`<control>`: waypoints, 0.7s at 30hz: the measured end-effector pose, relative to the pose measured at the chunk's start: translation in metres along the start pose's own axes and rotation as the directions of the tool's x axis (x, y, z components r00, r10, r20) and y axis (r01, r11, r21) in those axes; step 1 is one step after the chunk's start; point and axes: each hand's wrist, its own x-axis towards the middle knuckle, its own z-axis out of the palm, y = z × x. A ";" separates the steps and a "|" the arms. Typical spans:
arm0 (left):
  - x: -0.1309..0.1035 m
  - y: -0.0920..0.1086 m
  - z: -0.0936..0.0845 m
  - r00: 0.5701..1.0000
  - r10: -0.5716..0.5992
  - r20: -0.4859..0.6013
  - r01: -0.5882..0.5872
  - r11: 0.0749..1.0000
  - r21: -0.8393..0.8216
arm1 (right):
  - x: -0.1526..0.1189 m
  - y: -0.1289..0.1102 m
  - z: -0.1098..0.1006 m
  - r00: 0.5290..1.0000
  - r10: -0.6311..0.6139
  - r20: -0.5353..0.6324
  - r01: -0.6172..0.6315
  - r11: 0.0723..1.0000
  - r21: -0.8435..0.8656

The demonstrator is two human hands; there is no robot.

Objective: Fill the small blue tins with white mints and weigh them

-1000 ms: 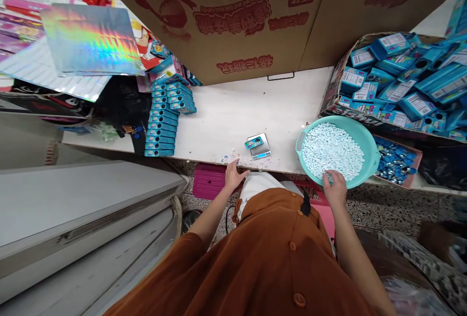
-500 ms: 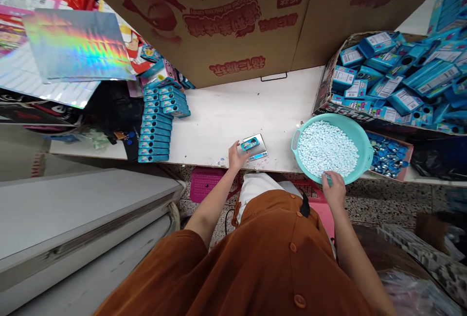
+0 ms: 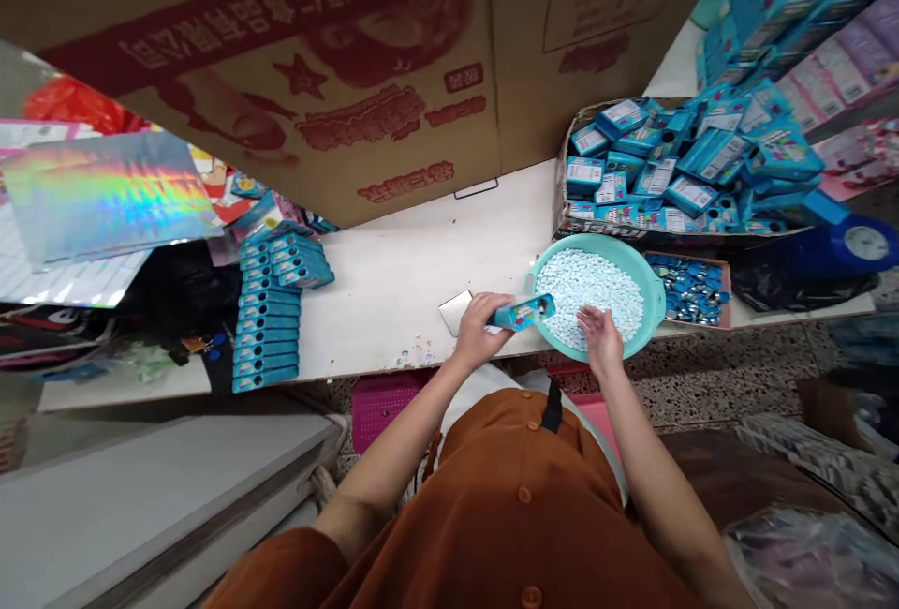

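A small blue box (image 3: 523,313) is gripped in my left hand (image 3: 483,330), tilted, its far end over the left rim of the turquoise basin (image 3: 655,295). Pale blue pellets (image 3: 596,286) fill much of that basin. Over the basin's front part, my right hand (image 3: 600,337) is held with its fingers spread and nothing seen in it. A flat silver scale (image 3: 455,310) lies on the white table (image 3: 393,281), partly hidden behind my left hand.
Stacked blue boxes (image 3: 267,337) stand at the left. A large cardboard carton (image 3: 407,75) rises at the back. To the right are an open carton of blue boxes (image 3: 632,159) and a tray of blue and silver discs (image 3: 692,290).
My left hand has lifted the blue box off the scale and brought it right, to the basin. My right hand has opened over the pellets. The view has shifted right.
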 end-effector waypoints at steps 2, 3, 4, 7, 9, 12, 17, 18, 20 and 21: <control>0.010 0.016 0.013 0.992 0.062 0.112 -0.070 0.996 0.063 | 0.007 -0.007 0.018 0.987 0.130 0.097 -0.154 0.942 0.298; 0.014 0.020 0.020 0.983 0.079 0.167 -0.096 0.990 0.099 | 0.010 -0.010 0.025 0.974 0.170 0.153 -0.217 0.894 0.391; 0.017 0.023 0.027 0.972 0.089 0.217 -0.120 0.984 0.134 | 0.012 -0.012 0.031 0.959 0.200 0.202 -0.272 0.850 0.452; 0.021 0.027 0.041 0.944 0.093 0.317 -0.175 0.955 0.240 | 0.015 -0.012 0.041 0.916 0.270 0.298 -0.394 0.746 0.536; 0.024 0.030 0.045 0.929 0.079 0.362 -0.200 0.929 0.311 | 0.014 -0.008 0.043 0.896 0.299 0.327 -0.440 0.693 0.571; 0.030 0.037 0.046 0.909 0.069 0.410 -0.239 0.894 0.378 | 0.012 -0.001 0.040 0.888 0.317 0.334 -0.460 0.639 0.616; 0.045 0.049 0.049 0.890 0.064 0.451 -0.287 0.848 0.446 | 0.013 0.001 0.034 0.884 0.311 0.349 -0.467 0.589 0.659; 0.047 0.051 0.049 0.887 0.074 0.456 -0.301 0.841 0.449 | 0.014 0.001 0.033 0.886 0.303 0.352 -0.464 0.589 0.662; 0.050 0.055 0.049 0.881 0.090 0.465 -0.325 0.829 0.455 | 0.016 0.000 0.032 0.891 0.287 0.351 -0.453 0.590 0.669; 0.051 0.057 0.049 0.877 0.088 0.472 -0.333 0.820 0.466 | 0.017 0.000 0.031 0.895 0.283 0.344 -0.446 0.585 0.677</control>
